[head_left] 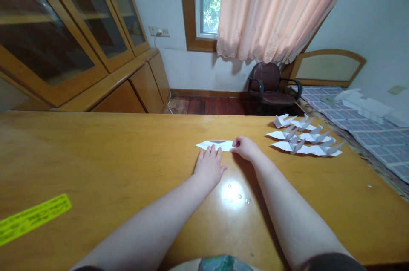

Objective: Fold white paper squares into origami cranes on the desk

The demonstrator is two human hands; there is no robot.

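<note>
A narrow piece of folded white paper [225, 146] lies on the wooden table [128, 168], pointed at its left end. My left hand [209, 166] rests flat with fingers spread, its fingertips touching the paper's near edge. At the right end, my right hand [244, 148] pinches the paper between thumb and fingers, which hide that tip. Several folded white paper cranes [290, 146] stand in rows on the table to the right of my right hand.
A yellow label strip [35, 218] is on the table at the lower left. Beyond the far edge are a brown armchair [271, 81] and a glass-fronted cabinet [96, 49]. A bed [377, 134] stands along the right side.
</note>
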